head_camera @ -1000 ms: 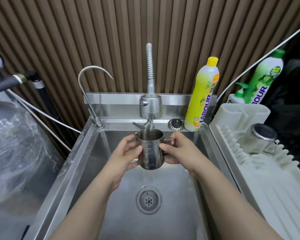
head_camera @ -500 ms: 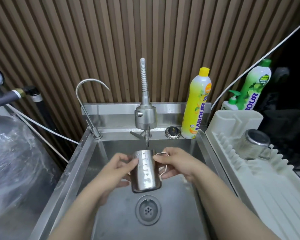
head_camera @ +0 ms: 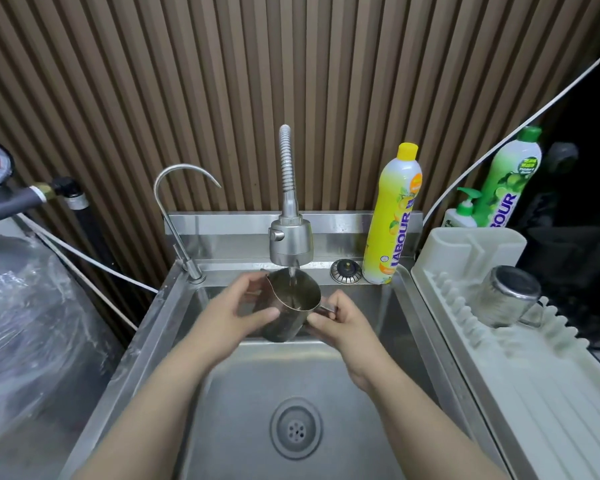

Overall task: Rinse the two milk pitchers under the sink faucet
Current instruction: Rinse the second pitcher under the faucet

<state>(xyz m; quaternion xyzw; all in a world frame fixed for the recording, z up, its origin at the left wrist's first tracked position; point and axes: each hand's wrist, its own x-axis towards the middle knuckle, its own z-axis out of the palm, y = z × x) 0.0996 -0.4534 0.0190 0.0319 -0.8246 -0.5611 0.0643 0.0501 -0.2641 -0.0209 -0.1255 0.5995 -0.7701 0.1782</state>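
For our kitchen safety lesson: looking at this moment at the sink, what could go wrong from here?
1. Water from the faucet runs into the pitcher, held tilted; it may overflow or splash out of the sink.
2. The left hand and right hand grip wet steel; it might slip.
3. The soap bottle stands on the sink's edge, and an elbow could topple it.

Bright overhead light, steel sink [head_camera: 174, 306] glare, dark right corner, edges bowed.

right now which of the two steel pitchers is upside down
The pitcher on the white drying rack, right of the sink, sits base-up. The other pitcher is held mouth-up under the faucet.
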